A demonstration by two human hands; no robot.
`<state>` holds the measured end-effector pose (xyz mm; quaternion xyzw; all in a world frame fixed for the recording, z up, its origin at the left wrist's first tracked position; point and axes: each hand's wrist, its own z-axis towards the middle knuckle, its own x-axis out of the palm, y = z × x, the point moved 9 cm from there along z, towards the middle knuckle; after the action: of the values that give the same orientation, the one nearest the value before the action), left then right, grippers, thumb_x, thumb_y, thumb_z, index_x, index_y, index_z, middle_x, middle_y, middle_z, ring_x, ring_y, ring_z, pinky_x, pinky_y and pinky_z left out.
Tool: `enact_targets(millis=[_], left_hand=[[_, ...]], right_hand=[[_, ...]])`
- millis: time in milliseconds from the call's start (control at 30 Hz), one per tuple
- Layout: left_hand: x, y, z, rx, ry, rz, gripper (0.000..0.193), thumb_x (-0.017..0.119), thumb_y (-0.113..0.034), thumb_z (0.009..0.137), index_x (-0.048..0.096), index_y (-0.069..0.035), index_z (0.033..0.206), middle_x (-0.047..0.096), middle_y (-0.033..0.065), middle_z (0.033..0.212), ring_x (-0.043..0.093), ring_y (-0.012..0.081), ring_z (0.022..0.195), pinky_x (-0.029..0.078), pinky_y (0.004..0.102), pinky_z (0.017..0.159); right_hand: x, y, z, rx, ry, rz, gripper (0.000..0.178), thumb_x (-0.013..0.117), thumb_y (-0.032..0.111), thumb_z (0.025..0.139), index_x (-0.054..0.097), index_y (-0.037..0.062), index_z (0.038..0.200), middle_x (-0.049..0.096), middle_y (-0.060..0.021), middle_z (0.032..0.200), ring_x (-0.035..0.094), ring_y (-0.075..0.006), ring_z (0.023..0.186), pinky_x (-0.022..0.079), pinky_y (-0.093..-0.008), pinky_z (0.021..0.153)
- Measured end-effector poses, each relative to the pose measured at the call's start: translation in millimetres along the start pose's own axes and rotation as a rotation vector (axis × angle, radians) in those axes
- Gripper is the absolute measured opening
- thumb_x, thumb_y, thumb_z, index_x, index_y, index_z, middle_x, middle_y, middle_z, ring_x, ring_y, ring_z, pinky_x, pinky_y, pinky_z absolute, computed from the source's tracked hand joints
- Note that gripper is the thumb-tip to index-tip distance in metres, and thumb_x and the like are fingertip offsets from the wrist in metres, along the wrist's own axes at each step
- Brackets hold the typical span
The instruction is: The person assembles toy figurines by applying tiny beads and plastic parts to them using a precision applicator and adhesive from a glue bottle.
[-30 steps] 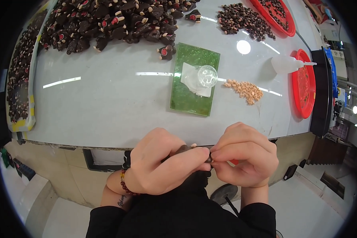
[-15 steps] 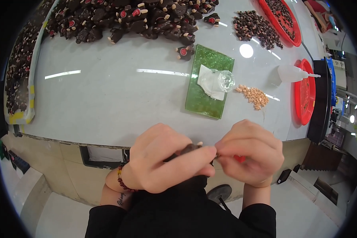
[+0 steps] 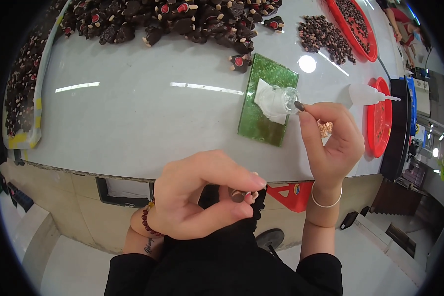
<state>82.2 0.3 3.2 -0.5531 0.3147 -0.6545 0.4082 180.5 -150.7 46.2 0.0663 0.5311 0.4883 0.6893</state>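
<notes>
In the head view, the left hand (image 3: 202, 195) sits low, near the table's front edge, curled with thumb and fingertips pinched on a small dark brown figurine piece (image 3: 238, 196) with a round flat end facing up. The right hand (image 3: 330, 140) is raised further out over the pale grey tabletop (image 3: 133, 123), its thumb and forefinger closed narrowly on a tiny dark oval bead (image 3: 299, 105) at the fingertips. Just beyond that bead, touching or nearly so, is a small clear glass jar (image 3: 277, 99) resting on a white paper scrap (image 3: 262, 91) atop a green glittery rectangular mat (image 3: 266, 103). Behind the right hand's fingers lies a little heap of pale orange beads (image 3: 324, 128). To its right lie a white squeeze bottle with a pointed nozzle (image 3: 367, 94) and a round red plastic tray (image 3: 378, 118). Far beyond both hands, a crowd of dark brown figurines with red and cream spots (image 3: 182, 17) covers the table's far side.
</notes>
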Motion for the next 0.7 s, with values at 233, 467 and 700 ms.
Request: enact_targets(millis=[233, 467, 700], left_hand=[[-7.1, 16.5, -2.3, -0.15, -0.083, -0.117, 0.044, 0.083, -0.024, 0.068, 0.056, 0.0, 0.093, 0.059, 0.0067, 0.076, 0.06, 0.0116, 0.063, 0.054, 0.0238, 0.058], [1.4, 23.7, -1.7, -0.287, 0.011, -0.08, 0.046, 0.081, -0.01, 0.07, 0.059, 0.007, 0.106, 0.064, 0.0104, 0.082, 0.065, 0.0148, 0.07, 0.057, 0.0276, 0.067], [10.3, 21.9, -0.4, -0.346, 0.097, 0.028, 0.042, 0.078, -0.002, 0.072, 0.059, 0.012, 0.107, 0.066, 0.0107, 0.079, 0.065, 0.0133, 0.07, 0.054, 0.0238, 0.065]], right_hand=[[0.2, 6.8, -2.1, -0.064, -0.028, -0.058, 0.012, 0.066, -0.008, 0.068, 0.065, -0.0024, 0.079, 0.063, -0.0089, 0.074, 0.06, -0.0147, 0.063, 0.048, -0.0226, 0.058], [-19.8, 32.8, -12.0, -0.175, -0.053, 0.134, 0.019, 0.072, -0.004, 0.065, 0.066, 0.0037, 0.082, 0.064, -0.005, 0.077, 0.059, -0.0158, 0.064, 0.044, -0.0273, 0.055], [-13.4, 87.8, -32.4, -0.36, 0.092, -0.017, 0.031, 0.077, 0.006, 0.062, 0.068, 0.0162, 0.089, 0.058, 0.0046, 0.088, 0.056, -0.0099, 0.075, 0.035, -0.0247, 0.057]])
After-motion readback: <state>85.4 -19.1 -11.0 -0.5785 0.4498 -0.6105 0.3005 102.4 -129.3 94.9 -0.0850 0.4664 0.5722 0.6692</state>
